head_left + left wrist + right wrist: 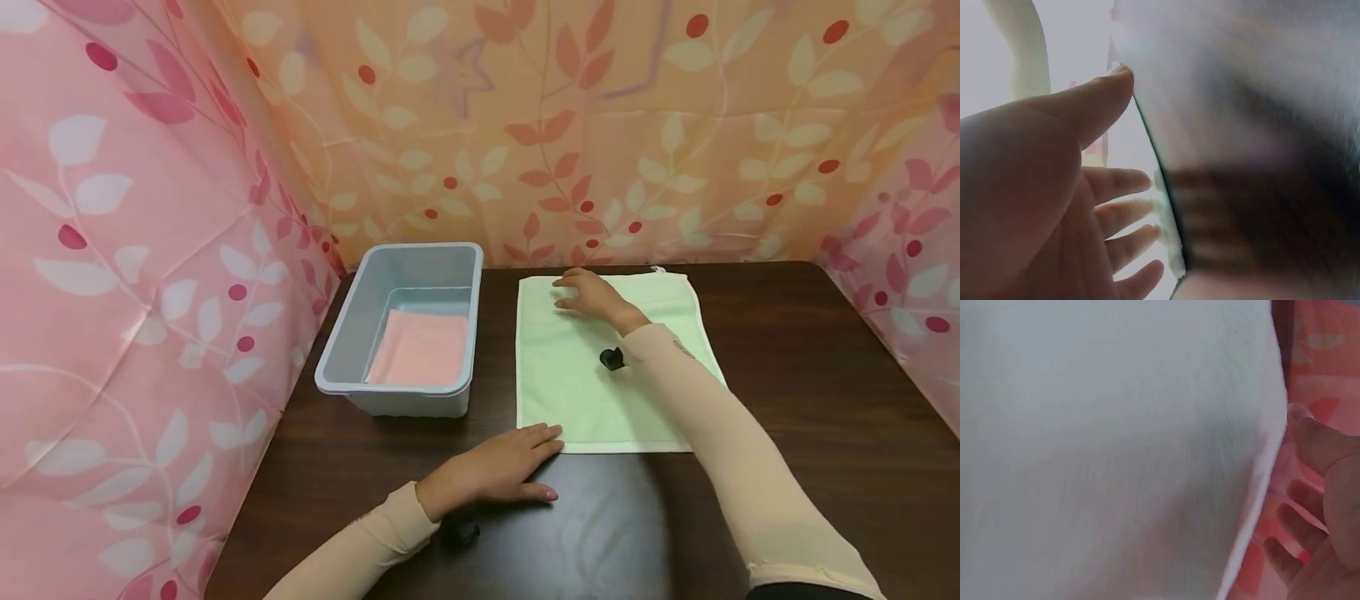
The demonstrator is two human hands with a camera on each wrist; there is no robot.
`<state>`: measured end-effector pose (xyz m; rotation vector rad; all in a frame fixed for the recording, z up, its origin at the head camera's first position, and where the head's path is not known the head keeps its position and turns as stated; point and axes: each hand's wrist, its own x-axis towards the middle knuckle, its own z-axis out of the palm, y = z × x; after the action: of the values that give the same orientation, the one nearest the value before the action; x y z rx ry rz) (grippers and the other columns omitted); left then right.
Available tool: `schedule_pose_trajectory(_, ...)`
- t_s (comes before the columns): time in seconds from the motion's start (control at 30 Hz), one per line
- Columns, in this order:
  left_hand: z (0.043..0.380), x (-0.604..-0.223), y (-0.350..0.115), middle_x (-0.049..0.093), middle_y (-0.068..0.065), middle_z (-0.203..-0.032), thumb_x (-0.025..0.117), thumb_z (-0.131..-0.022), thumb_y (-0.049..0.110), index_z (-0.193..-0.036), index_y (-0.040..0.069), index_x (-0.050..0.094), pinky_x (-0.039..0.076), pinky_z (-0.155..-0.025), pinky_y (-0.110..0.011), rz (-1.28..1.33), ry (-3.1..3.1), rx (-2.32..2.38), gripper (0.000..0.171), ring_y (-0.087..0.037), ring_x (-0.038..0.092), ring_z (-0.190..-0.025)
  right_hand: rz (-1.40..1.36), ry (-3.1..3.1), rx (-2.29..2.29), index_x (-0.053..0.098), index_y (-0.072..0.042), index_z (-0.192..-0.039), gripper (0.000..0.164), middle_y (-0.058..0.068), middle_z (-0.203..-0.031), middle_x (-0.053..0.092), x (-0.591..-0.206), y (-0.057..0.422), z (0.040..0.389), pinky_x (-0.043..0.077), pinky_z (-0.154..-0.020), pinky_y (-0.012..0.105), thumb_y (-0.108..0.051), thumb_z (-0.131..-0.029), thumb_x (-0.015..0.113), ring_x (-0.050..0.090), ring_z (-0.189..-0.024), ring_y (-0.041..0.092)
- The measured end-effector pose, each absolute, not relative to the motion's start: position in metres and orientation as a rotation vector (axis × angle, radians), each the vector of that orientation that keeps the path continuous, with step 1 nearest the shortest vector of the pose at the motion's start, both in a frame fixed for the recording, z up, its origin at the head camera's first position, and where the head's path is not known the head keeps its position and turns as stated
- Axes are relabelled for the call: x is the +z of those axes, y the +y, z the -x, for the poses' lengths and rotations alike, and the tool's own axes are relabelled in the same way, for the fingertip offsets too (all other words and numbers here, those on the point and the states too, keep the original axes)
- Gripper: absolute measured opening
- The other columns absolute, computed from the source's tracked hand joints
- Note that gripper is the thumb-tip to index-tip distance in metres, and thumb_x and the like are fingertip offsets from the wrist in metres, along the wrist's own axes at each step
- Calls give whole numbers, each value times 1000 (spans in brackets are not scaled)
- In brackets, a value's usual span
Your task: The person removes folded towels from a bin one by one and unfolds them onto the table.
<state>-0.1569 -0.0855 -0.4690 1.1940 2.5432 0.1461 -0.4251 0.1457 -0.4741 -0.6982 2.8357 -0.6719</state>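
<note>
A pale green towel (573,375) lies spread flat on the dark wooden table, with a small hanging loop at its far edge. My right hand (592,296) is over the far left part of the towel, fingers extended and pointing left; whether they press the cloth cannot be told. At the near left corner, my left hand (502,467) has its straight fingertips on the towel's edge, the thumb apart on the table side. In the left wrist view the left hand (1066,169) shows spread fingers around nothing. The right wrist view shows the right hand (1329,500) beside the towel's edge (1254,506).
Left of the towel stands a grey-blue plastic basin (341,354) with a folded pink cloth (423,346) inside. Patterned curtains (487,150) hang behind and at both sides of the table (810,400).
</note>
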Motion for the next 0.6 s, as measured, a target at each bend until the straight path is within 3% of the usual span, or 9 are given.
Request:
schedule_pose_trajectory(0.37, 175, -471, -82, 20, 0, -167, 52, -98, 55, -158, 17, 26, 30, -123, -39, -1218, 2584, 136, 76, -24, 20, -156, 537, 2889, -621, 53, -1, -141, 46, 28, -148, 45, -466, 257, 413, 21, -118, 63, -27, -103, 53, 27, -145, 48)
schedule_pose_trajectory(0.6, 172, -479, -83, 16, 5, -168, 48, -97, 60, -158, 24, 25, 26, -124, -40, -1249, 2528, 25, 74, -22, 14, -157, 431, 2882, -505, 49, -2, -144, 47, 30, -151, 40, -480, 284, 406, 21, -117, 65, -29, -106, 43, 29, -143, 50)
